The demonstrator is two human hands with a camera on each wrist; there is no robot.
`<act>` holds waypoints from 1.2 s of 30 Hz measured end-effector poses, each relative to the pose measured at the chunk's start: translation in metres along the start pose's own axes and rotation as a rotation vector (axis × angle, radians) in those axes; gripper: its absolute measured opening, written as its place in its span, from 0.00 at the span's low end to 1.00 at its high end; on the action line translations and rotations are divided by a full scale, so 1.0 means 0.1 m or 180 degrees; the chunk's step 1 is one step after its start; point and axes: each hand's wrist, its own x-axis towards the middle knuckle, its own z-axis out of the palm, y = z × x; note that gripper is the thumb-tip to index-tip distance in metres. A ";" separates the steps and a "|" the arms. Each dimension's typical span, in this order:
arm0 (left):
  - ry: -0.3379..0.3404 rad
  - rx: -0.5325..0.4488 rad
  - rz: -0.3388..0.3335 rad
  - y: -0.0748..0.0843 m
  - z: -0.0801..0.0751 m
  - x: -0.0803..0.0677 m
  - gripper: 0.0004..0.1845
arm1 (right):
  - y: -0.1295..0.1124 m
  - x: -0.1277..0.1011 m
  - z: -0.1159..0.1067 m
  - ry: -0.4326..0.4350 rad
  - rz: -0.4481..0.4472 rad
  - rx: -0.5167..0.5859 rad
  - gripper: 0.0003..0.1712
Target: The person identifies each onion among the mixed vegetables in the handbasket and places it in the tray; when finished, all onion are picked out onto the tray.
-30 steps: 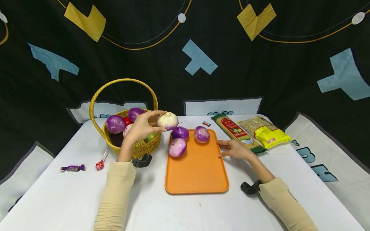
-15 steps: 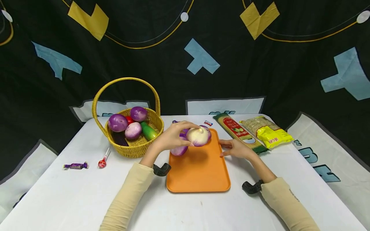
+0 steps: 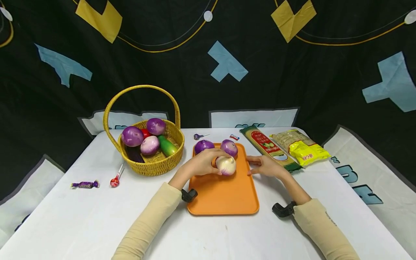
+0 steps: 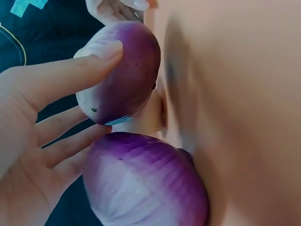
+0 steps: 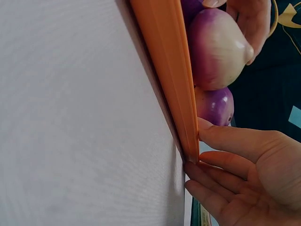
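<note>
Head view shows a pale onion [image 3: 225, 165] sitting on the orange tray [image 3: 224, 196], in its far half, with the left hand [image 3: 203, 163] cupped over its left side. The fingers [image 3: 217, 153] curl round the onion and hold it; the left wrist view shows the thumb [image 4: 70, 75] laid across a purple onion and the other fingers spread behind a second one, both against the tray's floor. Two purple onions lie just beyond on the tray's far edge, one to the left [image 3: 203, 146] and one to the right [image 3: 229, 146], the right one close to the held onion.

At the tray's right rim rests the right hand [image 3: 264, 167]. Its fingers [image 5: 221, 139] lie fairly straight, tips touching the rim, gripping nothing.

On the white surface [image 3: 81, 220], left of the tray, stands a yellow wicker basket [image 3: 152, 162] with more onions and a green vegetable inside. Farther left and nearer lie a red lollipop [image 3: 114, 181] and a purple wrapped sweet [image 3: 84, 184]. Right of the tray, toward the far side, lie a long noodle packet [image 3: 266, 146] and a yellow-labelled bag [image 3: 300, 148].
</note>
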 end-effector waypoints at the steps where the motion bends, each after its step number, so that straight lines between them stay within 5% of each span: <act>1: -0.0009 0.0004 -0.0024 0.00 0.01 0.00 0.30 | 0.00 0.00 0.00 0.0001 0.0005 0.0001 0.37; 10: 0.0015 0.0048 -0.0165 -0.05 0.04 0.00 0.30 | 0.00 0.00 -0.01 -0.0012 0.0019 -0.0007 0.38; 18: 0.0079 0.0127 -0.0082 -0.09 -0.07 -0.04 0.32 | 0.01 0.01 0.00 0.0000 0.0012 -0.0049 0.38; 23: 0.0337 -0.0007 -0.0123 -0.09 -0.26 -0.11 0.30 | 0.01 0.02 0.00 -0.0009 -0.0002 -0.0040 0.38; 36: 0.1093 -0.0098 -0.0735 -0.28 -0.93 -0.59 0.31 | 0.00 0.01 0.01 -0.0004 0.0070 -0.0084 0.38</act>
